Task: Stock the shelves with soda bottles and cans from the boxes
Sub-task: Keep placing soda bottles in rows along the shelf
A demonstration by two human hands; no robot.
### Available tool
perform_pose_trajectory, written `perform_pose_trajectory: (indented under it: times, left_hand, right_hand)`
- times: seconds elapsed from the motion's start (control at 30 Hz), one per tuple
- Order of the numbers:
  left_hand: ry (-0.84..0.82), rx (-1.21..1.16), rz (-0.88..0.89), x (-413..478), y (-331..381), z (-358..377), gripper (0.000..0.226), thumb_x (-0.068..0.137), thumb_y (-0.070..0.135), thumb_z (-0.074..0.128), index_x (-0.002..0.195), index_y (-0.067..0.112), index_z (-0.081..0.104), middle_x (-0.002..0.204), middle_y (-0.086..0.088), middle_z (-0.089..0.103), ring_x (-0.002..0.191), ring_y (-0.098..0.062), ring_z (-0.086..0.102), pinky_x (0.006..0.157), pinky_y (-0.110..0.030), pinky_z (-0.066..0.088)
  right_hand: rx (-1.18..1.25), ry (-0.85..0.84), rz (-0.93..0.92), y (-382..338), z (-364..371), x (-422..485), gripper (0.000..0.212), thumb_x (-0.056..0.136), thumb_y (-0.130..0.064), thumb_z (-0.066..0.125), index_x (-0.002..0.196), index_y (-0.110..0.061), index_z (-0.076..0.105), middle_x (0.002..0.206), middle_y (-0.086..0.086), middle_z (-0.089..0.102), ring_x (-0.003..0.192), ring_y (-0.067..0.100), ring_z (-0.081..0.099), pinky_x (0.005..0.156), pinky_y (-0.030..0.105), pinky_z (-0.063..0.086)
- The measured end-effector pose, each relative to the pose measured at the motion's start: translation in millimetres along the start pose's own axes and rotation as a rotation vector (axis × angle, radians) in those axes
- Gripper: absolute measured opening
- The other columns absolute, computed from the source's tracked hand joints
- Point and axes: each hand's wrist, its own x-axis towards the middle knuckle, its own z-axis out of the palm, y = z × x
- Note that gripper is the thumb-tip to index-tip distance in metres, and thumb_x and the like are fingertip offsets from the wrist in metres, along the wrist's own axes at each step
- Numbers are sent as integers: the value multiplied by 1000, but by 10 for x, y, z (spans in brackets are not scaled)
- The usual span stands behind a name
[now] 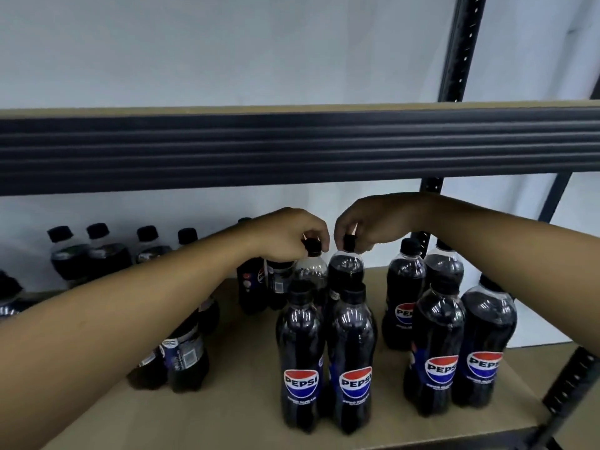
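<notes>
Head view: the left hand (289, 235) and right hand (373, 225) each pinch a Pepsi cap, left bottle (311, 271) and right bottle (345, 269) standing upright side by side mid-shelf (246, 401).

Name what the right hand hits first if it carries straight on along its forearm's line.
Probably the left hand, close beside it, pinching the neighbouring bottle's cap. The right hand itself pinches a bottle cap; depth between them is unclear.

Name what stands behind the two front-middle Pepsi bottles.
Two bottles: left rear bottle, cap gripped by left hand; right rear bottle, cap pinched by right hand. Front pair hides their lower halves.
</notes>
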Motion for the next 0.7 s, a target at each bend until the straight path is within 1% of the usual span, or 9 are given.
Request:
perform_pose_trajectory:
  times: [0.1,0.17,0.23,0.33,0.4,0.47,0.6,0.67,0.7]
  left_hand:
    - [-9,-36,-23,-104,-21,15,44,90,-5,58,104,35,72,100,20,67,94,-3,63,78,-24,52]
    - [-19,-34,-44,-167,-35,7,52,84,-11,54,98,37,71,96,19,67,89,-6,64,80,-33,56]
    - [-38,-61,-60,-210,-54,-13,53,82,-11,57,98,38,69,102,16,69,93,-8,65,88,-40,58]
    - [-65,-118,-76,-238,-65,-26,41,87,14,77,118,39,65,121,15,66,112,-5,61,101,-35,51]
    - [-7,-52,-92,-221,-82,-9,44,85,42,80,125,39,61,126,15,62,118,-8,57,102,-35,49]
    - [74,51,-89,-195,-94,16,42,86,50,77,122,33,64,119,11,64,113,-11,59,99,-38,51]
    - [31,-20,-68,-212,-106,-14,24,90,30,79,112,33,71,101,25,64,107,-5,62,98,-35,51]
    - [-4,-90,-69,-225,-117,-43,27,90,24,79,113,35,71,109,23,68,110,-3,63,102,-34,50]
    - [-7,-91,-75,-225,-124,-52,30,89,27,79,117,35,69,116,21,67,112,-3,62,103,-34,50]
  right_hand:
    - [36,6,-28,-36,63,-55,31,81,-3,69,88,-34,72,95,-18,73,98,15,69,88,34,56]
    - [79,18,-46,-60,110,-65,24,81,-12,75,87,-34,71,100,-14,73,99,14,70,95,39,55]
    - [126,55,-54,-83,162,-66,19,81,-27,83,93,-35,70,100,-16,72,98,12,70,92,35,55]
    - [62,163,-36,-106,226,-40,35,78,-46,85,104,-42,62,109,-21,64,100,7,65,86,28,53]
    - [25,199,-40,-107,250,-34,36,82,-42,82,109,-45,58,112,-21,60,103,5,61,85,26,50]
    - [57,191,-71,-95,263,-50,35,85,-30,81,110,-42,60,110,-20,65,105,4,63,90,29,51]
    - [198,122,-119,-77,260,-102,40,86,-11,79,112,-37,63,107,-19,72,105,0,66,98,37,54]
    - [223,114,-96,-72,259,-103,43,85,-16,80,115,-40,61,111,-19,71,107,2,65,99,39,54]
    - [193,128,-71,-76,264,-98,43,83,-26,82,117,-42,59,113,-19,70,108,2,64,99,37,53]
